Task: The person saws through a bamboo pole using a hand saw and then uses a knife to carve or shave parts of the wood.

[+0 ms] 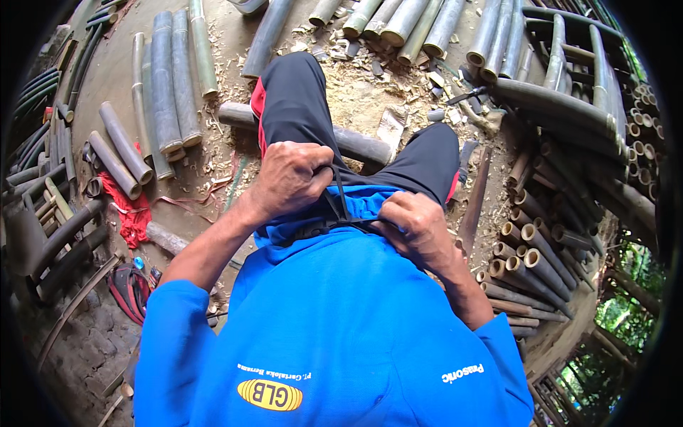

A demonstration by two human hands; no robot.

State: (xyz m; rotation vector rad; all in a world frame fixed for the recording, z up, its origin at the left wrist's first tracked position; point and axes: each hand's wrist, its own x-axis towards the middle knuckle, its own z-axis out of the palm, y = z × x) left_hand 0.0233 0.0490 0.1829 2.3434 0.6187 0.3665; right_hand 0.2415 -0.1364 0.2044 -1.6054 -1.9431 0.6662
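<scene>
So a thin black strap [340,203] is being pinched at the waist, right over the hem of the blue shirt [334,313]. The left hand [292,178] is curled shut around the upper bit of it, and the right hand [416,228] is closed on the other end, just beside. Black shorts [299,99] are seen below the hands. Cut bamboo poles [167,85] and shavings are scattered all over the ground, plus a red cloth [128,210] off to the left.
</scene>
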